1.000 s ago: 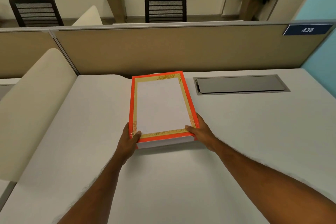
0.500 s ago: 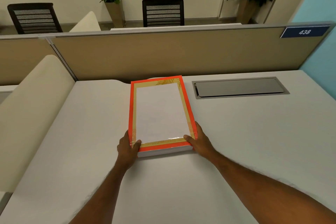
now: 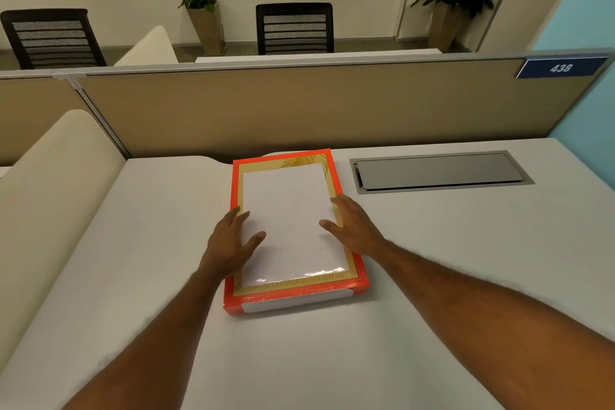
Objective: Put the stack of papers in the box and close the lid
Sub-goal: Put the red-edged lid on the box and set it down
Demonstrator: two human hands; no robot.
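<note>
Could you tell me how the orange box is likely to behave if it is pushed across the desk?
The box is flat and low, so it will probably slide, not tip. Its glossy top may be slippery under the left hand and right hand. If full of paper, it is likely heavy for its size.

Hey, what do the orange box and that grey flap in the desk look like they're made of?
The box looks like glossy printed cardboard, perhaps film-wrapped: light glints along its near gold border, and its edges are crisp folds. The flap looks like brushed or matte metal, possibly painted plastic: an even grey sheen set in a thin frame. Neither can be settled by sight alone.
</note>
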